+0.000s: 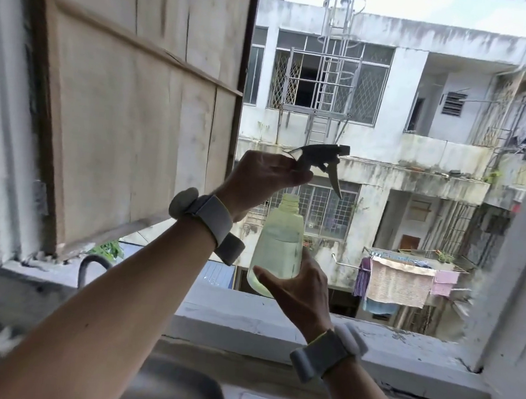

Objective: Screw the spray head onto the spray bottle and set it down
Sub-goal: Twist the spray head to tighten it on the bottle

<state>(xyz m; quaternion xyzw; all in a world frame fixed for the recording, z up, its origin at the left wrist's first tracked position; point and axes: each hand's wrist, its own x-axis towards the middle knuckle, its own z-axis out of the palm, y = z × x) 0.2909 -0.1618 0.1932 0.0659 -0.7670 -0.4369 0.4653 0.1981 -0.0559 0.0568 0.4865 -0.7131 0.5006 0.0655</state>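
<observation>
A pale green translucent spray bottle (278, 242) with liquid in it is held upright in front of the open window. My right hand (298, 290) grips its lower part from below. Its threaded neck is open at the top. Just above the neck hangs the dark spray head (321, 158), nozzle to the right and trigger pointing down. My left hand (265, 175) holds the head by its collar. The head sits a little above the bottle mouth, with its thin tube partly visible between them.
A white window sill (276, 324) runs across below the bottle. A metal sink (175, 389) lies under my arms. A wooden shutter (136, 108) stands open at the left. The window frame (515, 285) rises at the right. Buildings stand outside.
</observation>
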